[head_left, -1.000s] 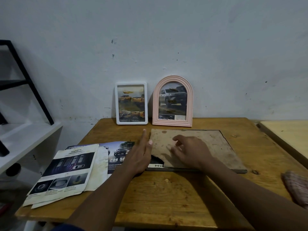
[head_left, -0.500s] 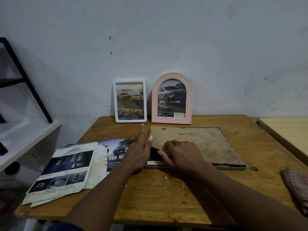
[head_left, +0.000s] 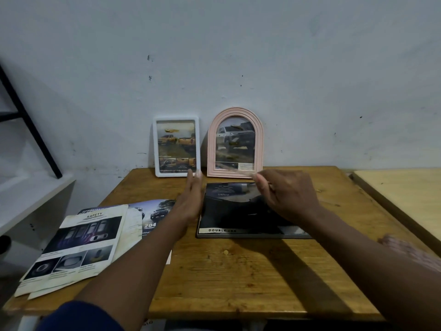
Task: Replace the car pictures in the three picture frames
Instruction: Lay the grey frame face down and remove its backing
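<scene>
— Where are the frames?

— The white frame (head_left: 176, 147) and the pink frame (head_left: 235, 142) stand at the worktop's (head_left: 238, 283) back edge, leaning on the wall (head_left: 238, 56), both showing cars. The third frame (head_left: 250, 236) lies flat mid-worktop with a dark picture (head_left: 224, 211) in it.

— And the hands?

— The left hand (head_left: 191, 201) is edge-on just beside that frame's left side, fingers (head_left: 194, 187) straight and together, holding nothing. The right hand (head_left: 288, 197) hovers over its back right part, fingers bent, thumb near forefinger. It's blurred, so I cannot tell if it pinches anything.

— Anything else?

— Brochures (head_left: 78, 247) lie by the front left corner, and there's a blurred cloth (head_left: 405, 249) at the right edge.
</scene>
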